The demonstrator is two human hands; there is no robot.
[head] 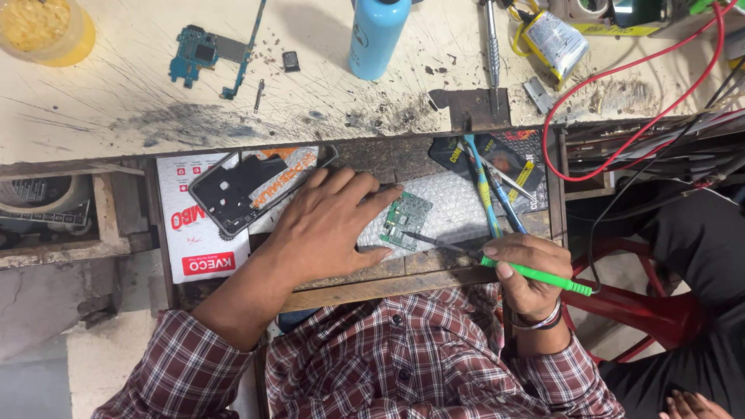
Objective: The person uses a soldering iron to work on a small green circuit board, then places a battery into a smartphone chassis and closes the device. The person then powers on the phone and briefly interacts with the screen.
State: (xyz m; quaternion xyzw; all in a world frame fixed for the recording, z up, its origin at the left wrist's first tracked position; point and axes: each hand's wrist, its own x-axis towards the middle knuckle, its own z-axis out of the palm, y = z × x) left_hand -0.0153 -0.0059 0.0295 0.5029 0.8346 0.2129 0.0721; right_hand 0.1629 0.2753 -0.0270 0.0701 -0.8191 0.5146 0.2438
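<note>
Head view: left hand flat beside circuit board; right hand grips soldering iron.

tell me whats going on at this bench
A person in a checked shirt works over an open wooden drawer. The left hand presses flat on a sheet of bubble wrap, its fingertips steadying a small green circuit board. The right hand grips a green-handled soldering iron with its dark tip touching the board's edge. A dark phone frame lies to the left of the hands.

Scratched bench (scorched): bottle, blue board.
</note>
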